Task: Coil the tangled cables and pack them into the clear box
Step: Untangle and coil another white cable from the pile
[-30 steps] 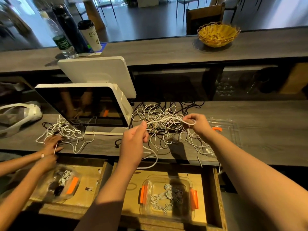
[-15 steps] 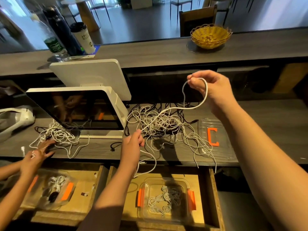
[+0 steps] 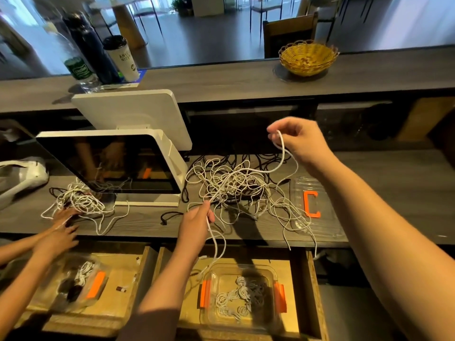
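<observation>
Right hand (image 3: 299, 141) raised, pinches white cable (image 3: 283, 156) above tangled pile (image 3: 236, 188) on counter (image 3: 394, 173). Left hand (image 3: 197, 223) grips strand near pile. Clear box (image 3: 240, 300) with coils in near drawer (image 3: 309, 291). Lid (image 3: 312, 207) right of pile.

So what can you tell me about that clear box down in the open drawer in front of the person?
The clear box looks like see-through plastic, squarish with rounded corners, and has an orange latch on each of two opposite sides. It sits lidless and flat on the wooden floor of the open drawer, below the counter edge. Several coiled white cables already lie inside. A loose white cable end hangs near its upper left corner. Neither hand touches it.
</observation>
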{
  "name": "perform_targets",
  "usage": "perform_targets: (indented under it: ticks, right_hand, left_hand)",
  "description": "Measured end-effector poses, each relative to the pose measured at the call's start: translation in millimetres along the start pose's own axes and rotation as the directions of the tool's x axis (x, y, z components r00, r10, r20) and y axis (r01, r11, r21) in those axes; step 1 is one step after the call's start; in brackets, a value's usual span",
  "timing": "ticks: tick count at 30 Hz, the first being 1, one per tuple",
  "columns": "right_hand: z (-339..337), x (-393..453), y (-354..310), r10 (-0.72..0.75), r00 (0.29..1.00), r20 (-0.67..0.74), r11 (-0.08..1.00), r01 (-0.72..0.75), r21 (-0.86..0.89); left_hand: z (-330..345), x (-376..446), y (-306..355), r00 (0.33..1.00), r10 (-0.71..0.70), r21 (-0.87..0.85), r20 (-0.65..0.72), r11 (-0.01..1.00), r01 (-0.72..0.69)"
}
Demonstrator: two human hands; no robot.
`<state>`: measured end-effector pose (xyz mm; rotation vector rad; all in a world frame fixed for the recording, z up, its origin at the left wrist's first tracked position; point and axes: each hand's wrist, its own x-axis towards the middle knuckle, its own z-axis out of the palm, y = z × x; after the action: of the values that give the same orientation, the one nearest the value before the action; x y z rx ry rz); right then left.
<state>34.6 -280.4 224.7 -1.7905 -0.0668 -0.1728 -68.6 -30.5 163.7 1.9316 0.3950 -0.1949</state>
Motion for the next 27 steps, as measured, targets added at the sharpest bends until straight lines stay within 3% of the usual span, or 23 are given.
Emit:
perform_targets:
  ticks: [4,7,9,11,14,17,22,27]
  right_hand:
    - [-2.1,-1.8,32.0,0.246,0.96,0.135,0.914,-0.183,-0.363]
    - [15.2,-19.6,39.8,0.285,0.947,0.144,0.799,-0.152,-0.582]
    - [35.3,-42.8,35.5,0.302,0.916,0.262,0.792,-0.088,-0.605]
    - [53.7,-70.4,27.1,0.278,0.877,0.393,0.851,-0.034,-0.524]
    - [72.0,-103.6,22.6,0.191,0.858,0.477,0.928,0.001,-0.372]
    - [80.3,-125.5,28.3,0.213,0.829,0.517,0.964,-0.091,-0.252]
    - [62.1,-147.2,26.7,0.198,0.867,0.458,0.98,-0.166,-0.109]
    - [39.9,-157.6,28.5,0.303,0.937,0.174,0.942,-0.322,0.092]
  left_hand:
    - [2.1,1.9,-2.7,1.0,-0.001,0.086,0.017,0.996,0.0]
    - [5.5,0.6,-1.3,0.999,0.005,0.182,0.054,0.983,-0.015]
    - [9.0,0.1,1.2,0.997,0.0,0.202,0.082,0.979,-0.017]
    - [12.9,-1.9,7.4,0.995,-0.012,0.154,0.102,0.988,-0.003]
    - [17.0,-6.6,16.3,0.989,-0.008,0.047,0.151,0.999,0.001]
    - [19.1,-11.7,22.2,0.983,0.03,-0.064,0.181,0.998,-0.019]
    - [28.2,-27.9,24.3,0.966,0.043,-0.124,0.255,0.992,-0.012]
    - [25.8,-43.6,16.1,0.954,0.019,0.057,0.298,0.998,-0.038]
